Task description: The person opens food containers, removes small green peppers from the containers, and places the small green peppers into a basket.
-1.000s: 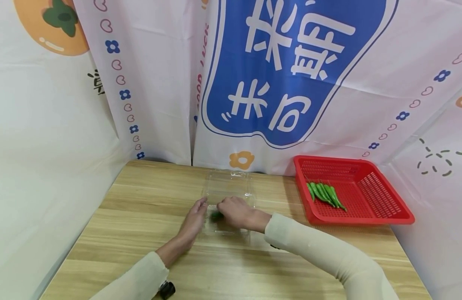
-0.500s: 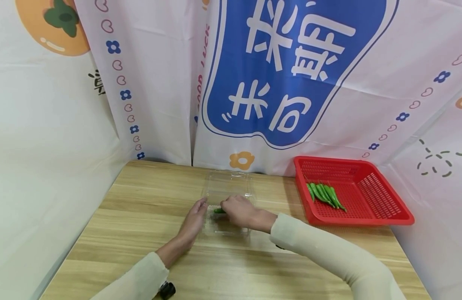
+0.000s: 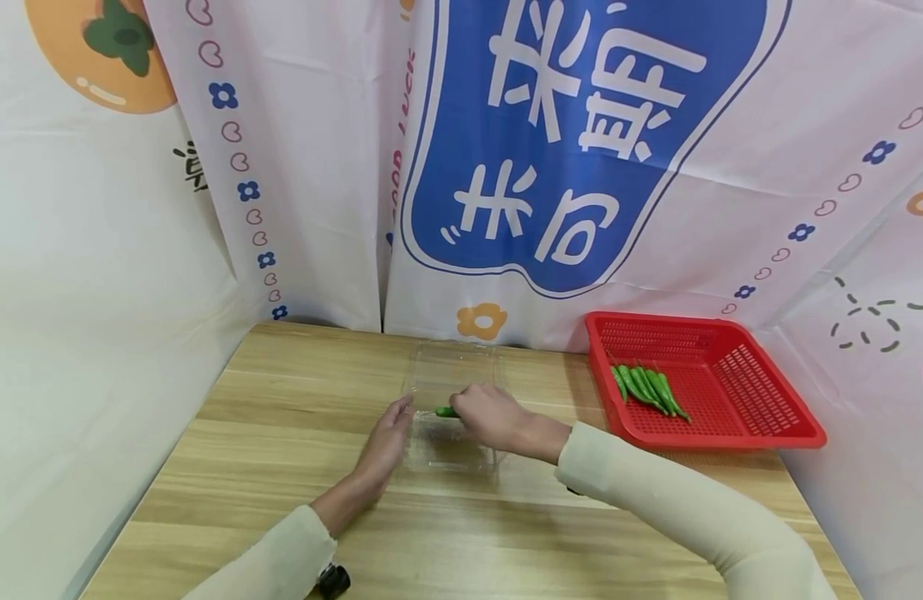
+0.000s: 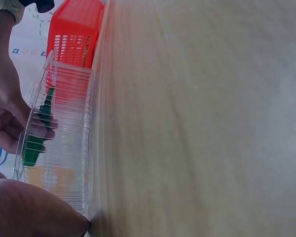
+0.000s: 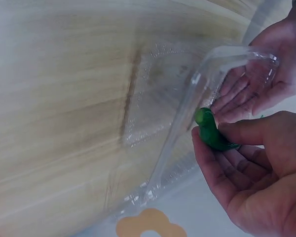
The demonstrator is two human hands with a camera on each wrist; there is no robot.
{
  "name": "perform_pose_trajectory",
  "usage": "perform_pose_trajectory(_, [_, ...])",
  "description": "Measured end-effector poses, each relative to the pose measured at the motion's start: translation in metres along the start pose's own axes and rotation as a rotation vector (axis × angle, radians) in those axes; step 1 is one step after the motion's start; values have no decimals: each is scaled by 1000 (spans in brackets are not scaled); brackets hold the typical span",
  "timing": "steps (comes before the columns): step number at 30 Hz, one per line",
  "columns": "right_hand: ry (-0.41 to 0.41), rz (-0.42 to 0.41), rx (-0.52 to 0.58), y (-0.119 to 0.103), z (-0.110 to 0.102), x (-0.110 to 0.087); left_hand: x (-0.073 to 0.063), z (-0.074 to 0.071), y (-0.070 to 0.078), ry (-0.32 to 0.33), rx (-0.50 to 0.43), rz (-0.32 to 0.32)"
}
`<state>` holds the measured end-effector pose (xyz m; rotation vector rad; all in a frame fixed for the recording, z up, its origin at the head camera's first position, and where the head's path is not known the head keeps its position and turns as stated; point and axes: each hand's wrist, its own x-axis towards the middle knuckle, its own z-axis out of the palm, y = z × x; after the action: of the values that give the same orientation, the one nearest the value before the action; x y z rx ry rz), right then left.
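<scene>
A clear plastic clamshell box (image 3: pixel 454 463) sits on the table with its lid folded back toward the wall. Between thumb and fingers, my right hand (image 3: pixel 493 421) pinches a green chili pepper (image 3: pixel 447 412) over the box. The right wrist view shows the pepper's pale blunt end (image 5: pixel 201 116) sticking out past the fingertips. Seen through the box's clear side in the left wrist view, the pepper (image 4: pixel 44 111) lies lengthwise along the box. My left hand (image 3: pixel 386 442) stands along the box's left side, fingers extended, with nothing in its grip.
On the right of the table stands a red plastic basket (image 3: pixel 731 443) with several green chili peppers (image 3: pixel 649 390) at its left end. A printed cloth (image 3: pixel 326 208) hangs behind the table's back edge. The wood tabletop (image 3: pixel 461 542) stretches in front of the box.
My right hand has shifted slightly right and away from me with the pepper, which shows more clearly now. The left hand keeps its place beside the box.
</scene>
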<state>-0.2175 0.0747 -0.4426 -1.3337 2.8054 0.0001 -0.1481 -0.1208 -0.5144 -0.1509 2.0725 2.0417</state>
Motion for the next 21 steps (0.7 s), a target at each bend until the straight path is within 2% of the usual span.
perform_pose_trajectory(9, [66,-35,12,8,-14,-12,3,0,-1,24,9,-2])
perform_pose_trajectory(21, [99,24,12,23,-31,-26,2,1,-1,30,2,7])
